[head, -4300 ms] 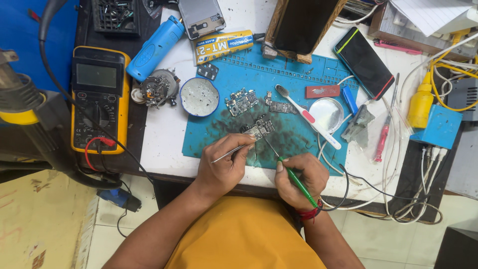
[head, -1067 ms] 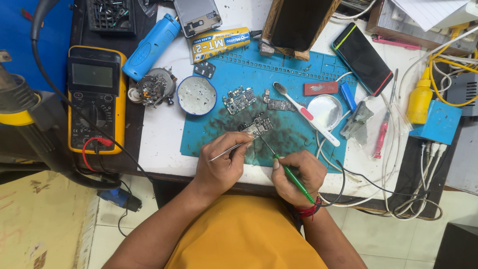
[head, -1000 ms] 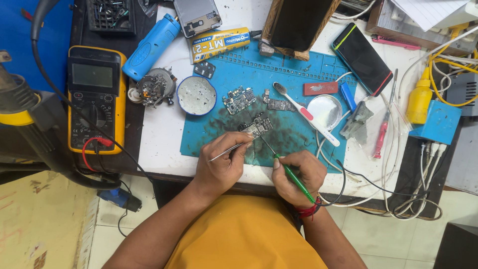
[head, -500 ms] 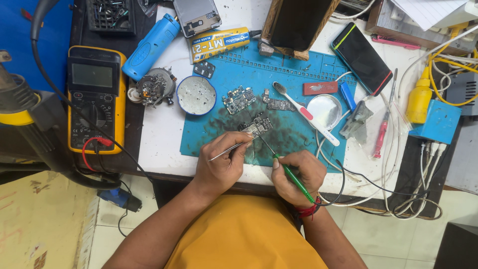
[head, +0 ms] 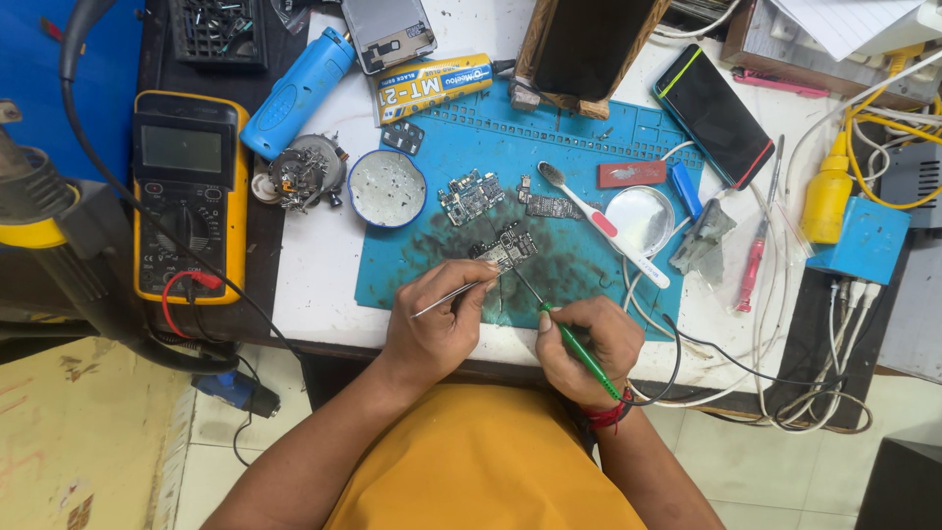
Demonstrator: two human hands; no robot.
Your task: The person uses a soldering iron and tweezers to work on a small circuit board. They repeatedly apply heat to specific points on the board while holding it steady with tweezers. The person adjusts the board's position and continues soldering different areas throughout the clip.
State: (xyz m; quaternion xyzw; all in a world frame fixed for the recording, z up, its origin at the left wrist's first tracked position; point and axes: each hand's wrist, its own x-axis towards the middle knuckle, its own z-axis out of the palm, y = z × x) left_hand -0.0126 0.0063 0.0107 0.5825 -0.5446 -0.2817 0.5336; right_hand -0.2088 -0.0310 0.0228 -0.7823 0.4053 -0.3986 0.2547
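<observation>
I see my left hand (head: 437, 329) with its grip pinching metal tweezers (head: 446, 298), tips at the small circuit board (head: 508, 251) lying on the blue mat (head: 412, 265) on the table (head: 319, 275). My right hand (head: 586, 345) has its grip pinching a green-handled probe (head: 574, 344), its thin tip touching the same board. Two more boards (head: 471, 195) lie just beyond, beside a toothbrush (head: 601, 222). A yellow multimeter (head: 189, 196) sits well to the left.
</observation>
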